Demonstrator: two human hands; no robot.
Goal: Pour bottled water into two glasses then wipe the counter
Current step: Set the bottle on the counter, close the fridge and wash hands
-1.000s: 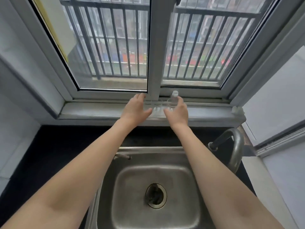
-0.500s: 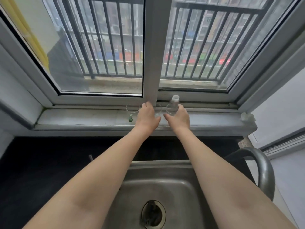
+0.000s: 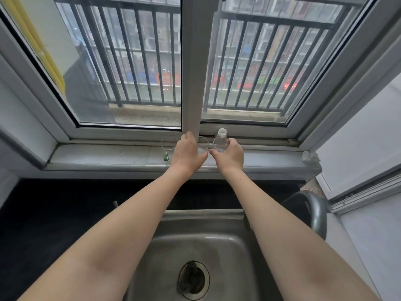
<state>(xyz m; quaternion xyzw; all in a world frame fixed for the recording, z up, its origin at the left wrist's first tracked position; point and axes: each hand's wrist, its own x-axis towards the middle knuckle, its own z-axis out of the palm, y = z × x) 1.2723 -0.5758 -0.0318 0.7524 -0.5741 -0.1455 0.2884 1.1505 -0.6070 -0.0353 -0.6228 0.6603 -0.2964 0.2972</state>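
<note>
Three clear glasses stand in a row on the grey window sill. The left glass stands free. My left hand wraps around the middle glass, fingers behind it and thumb in front. Around the right glass my right hand curls in the same way. Just behind the right glass, against the window frame, a clear water bottle with a white cap stands upright; its lower part is hidden.
A small green hook lies on the sill left of my hands, and a crumpled white lump sits at its right end. Below are the black counter, the steel sink and a curved faucet at right.
My left hand has slid right from the left glass to the middle glass, uncovering the left one. The right hand stays at the right glass. The view has moved closer to the sill.
</note>
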